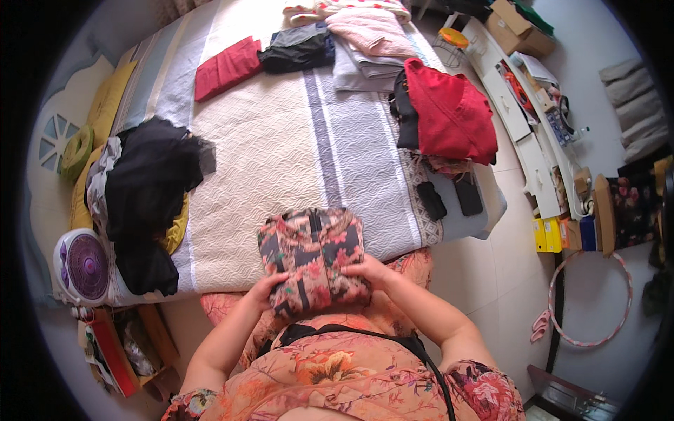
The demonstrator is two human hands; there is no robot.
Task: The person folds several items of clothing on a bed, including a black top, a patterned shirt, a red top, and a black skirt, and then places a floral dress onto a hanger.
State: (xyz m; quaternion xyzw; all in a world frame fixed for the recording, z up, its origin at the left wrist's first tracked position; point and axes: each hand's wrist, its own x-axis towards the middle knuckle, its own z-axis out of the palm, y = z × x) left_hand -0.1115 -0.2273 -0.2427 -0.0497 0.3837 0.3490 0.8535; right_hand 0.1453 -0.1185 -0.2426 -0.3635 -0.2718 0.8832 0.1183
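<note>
The left grip (268, 286) and right grip (371, 272) both grasp the folded floral garment (309, 245), one at each side, thumbs on top; the fingers beneath are hidden, so how much cloth they hold I cannot tell; the garment sits at the near edge of the bed (253, 147), close against the person's body; its lower layers could slip loose if the thumbs pinch only the top; the bundle could sag or unfold if lifted by its sides alone, its middle having no visible support; set down too near the edge, it could slide off; the black pile (144, 182) and red top (456, 112) lie well apart from it.
</note>
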